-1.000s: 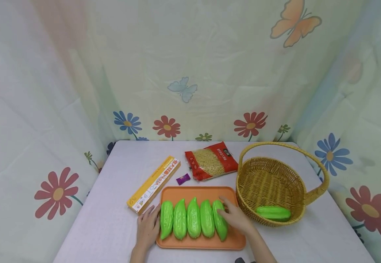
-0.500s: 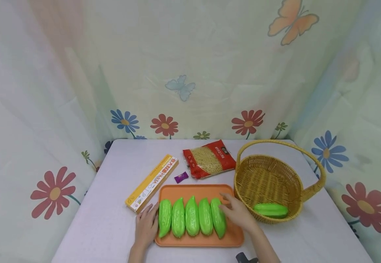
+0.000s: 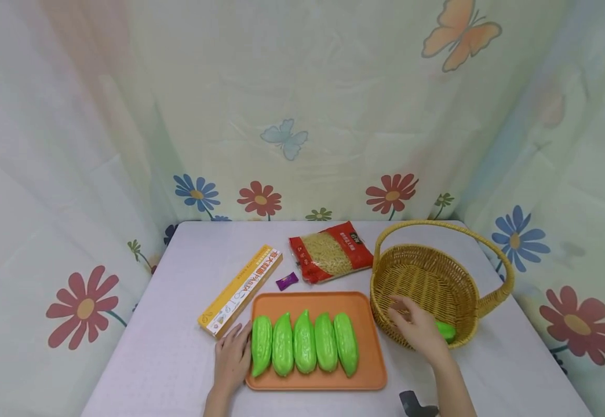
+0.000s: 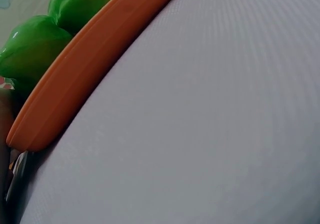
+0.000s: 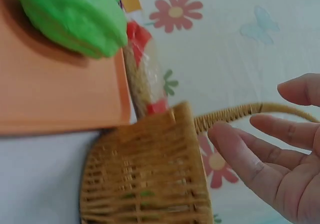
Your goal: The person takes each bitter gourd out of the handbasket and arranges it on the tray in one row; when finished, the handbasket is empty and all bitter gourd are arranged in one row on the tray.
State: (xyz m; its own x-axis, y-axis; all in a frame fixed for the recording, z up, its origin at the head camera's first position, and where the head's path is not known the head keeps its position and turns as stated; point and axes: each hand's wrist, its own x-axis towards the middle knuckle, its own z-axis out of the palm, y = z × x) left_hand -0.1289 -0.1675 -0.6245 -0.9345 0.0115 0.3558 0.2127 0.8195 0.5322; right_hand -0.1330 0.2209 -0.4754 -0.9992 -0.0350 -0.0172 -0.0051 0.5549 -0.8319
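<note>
In the head view, several green bitter melons [image 3: 305,343] lie side by side on an orange tray [image 3: 370,347]. My left hand [image 3: 232,356] rests at the tray's left edge, its fingers against the rim. Over the near-left rim of a wicker basket [image 3: 477,324], my right hand [image 3: 418,330] hovers with spread fingers and nothing in its grasp. Another bitter melon [image 3: 445,331] sits inside the basket, partly hidden by that hand. The right wrist view shows the fingers apart from the basket.
Behind the tray lie a yellow-and-white pasta box [image 3: 240,291], a small purple wrapped candy [image 3: 287,281] and a red bag of pasta [image 3: 331,253]. The basket's tall handle [image 3: 492,301] arches over it. A patterned curtain [image 3: 287,87] surrounds the table.
My right hand has left the rightmost bitter melon on the tray and moved right, over the basket. That melon now lies a little straighter. The left hand stays at the tray's edge.
</note>
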